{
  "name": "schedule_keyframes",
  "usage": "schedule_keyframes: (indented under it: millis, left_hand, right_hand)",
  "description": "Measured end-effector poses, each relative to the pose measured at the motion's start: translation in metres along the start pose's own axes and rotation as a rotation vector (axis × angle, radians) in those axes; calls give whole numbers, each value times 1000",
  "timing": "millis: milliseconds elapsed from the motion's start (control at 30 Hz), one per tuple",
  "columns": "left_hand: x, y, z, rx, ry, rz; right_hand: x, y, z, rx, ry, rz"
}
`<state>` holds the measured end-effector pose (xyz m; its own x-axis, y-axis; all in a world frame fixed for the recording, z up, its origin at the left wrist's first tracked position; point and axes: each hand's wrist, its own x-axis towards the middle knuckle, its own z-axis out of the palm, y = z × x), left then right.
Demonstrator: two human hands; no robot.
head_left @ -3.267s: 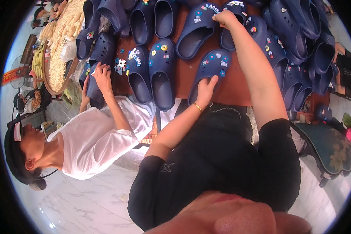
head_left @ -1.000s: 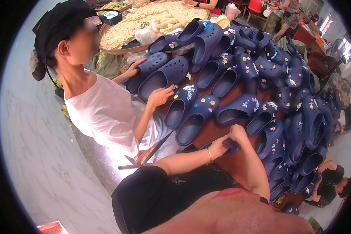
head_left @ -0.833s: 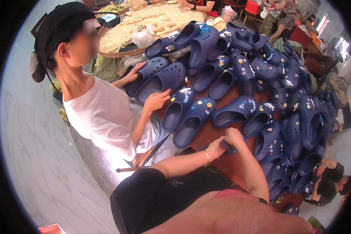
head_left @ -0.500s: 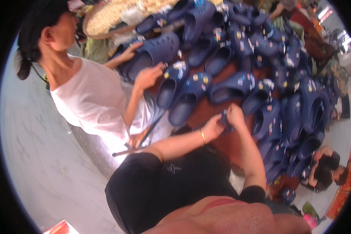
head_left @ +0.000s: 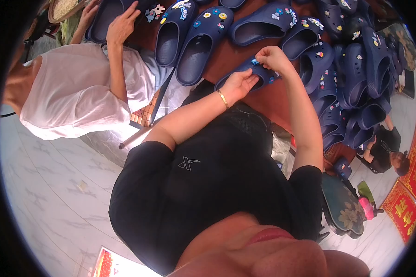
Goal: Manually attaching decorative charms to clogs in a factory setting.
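A navy blue clog (head_left: 261,79) with small coloured charms on its upper lies before me on the reddish-brown table (head_left: 282,108). My left hand (head_left: 238,86), with a gold bracelet at the wrist, reaches across its opening and grips it, the fingers partly hiding the shoe. At the top of the clog my right hand (head_left: 273,60) is closed in a pinch by a blue charm (head_left: 254,61). Its fingertips hide whatever else may be between them. Beyond my hands stand further decorated navy clogs (head_left: 195,60).
Many more navy clogs (head_left: 354,78) crowd the right side. At my left, a person in a white top (head_left: 78,92) handles another clog (head_left: 107,21). Another person in black (head_left: 384,147) sits at far right. A dark flower-patterned stool (head_left: 342,207) stands on the right.
The view has shifted, so the clogs sit higher in the picture and the clog at my hands shows more plainly. Both my hands stay close together at it.
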<state>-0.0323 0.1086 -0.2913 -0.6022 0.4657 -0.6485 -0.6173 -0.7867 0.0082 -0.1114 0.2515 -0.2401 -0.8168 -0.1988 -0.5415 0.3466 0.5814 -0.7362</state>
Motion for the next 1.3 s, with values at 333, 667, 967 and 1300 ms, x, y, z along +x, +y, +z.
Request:
schedule_keyframes:
  millis: [333, 667, 967, 1300]
  left_hand:
    - [10, 9, -4, -13, -57, -58]
    - [16, 2, 6, 184, 166, -51]
    - [29, -8, 12, 260, 212, 169]
    - [31, -9, 14, 285, 143, 196]
  right_hand:
    - [9, -8, 3, -539, -17, -146]
    - [1, -17, 15, -806, 13, -119]
    - [-8, 2, 10, -663, 94, -297]
    - [-16, 15, 14, -498, 196, -333]
